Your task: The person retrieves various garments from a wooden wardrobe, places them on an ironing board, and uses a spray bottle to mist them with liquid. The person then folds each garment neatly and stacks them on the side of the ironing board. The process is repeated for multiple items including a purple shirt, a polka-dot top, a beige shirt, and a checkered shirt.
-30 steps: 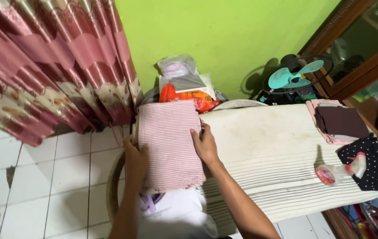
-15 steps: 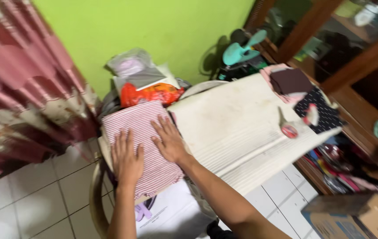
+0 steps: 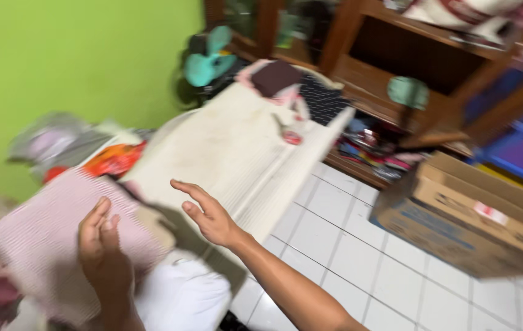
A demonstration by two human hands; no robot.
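Frame blurred by motion. Cream-covered ironing board (image 3: pixel 237 141) runs from lower left up toward wooden cabinet (image 3: pixel 396 55). Cardboard box (image 3: pixel 476 214) on white tile floor (image 3: pixel 347 257), well apart from board's near end. Folded pink-striped cloth (image 3: pixel 47 239) lies past board's left end, over a white item (image 3: pixel 182 297). Folded garments, brown on pink (image 3: pixel 277 78), at board's far end w/ dark dotted cloth (image 3: pixel 319 101); teal fan (image 3: pixel 209 58) beyond. L hand (image 3: pixel 102 248) over striped cloth's right edge, grip loose, fingers up, holding nothing; contact unclear. R hand (image 3: pixel 206 211) open wide, empty, above board's near edge.
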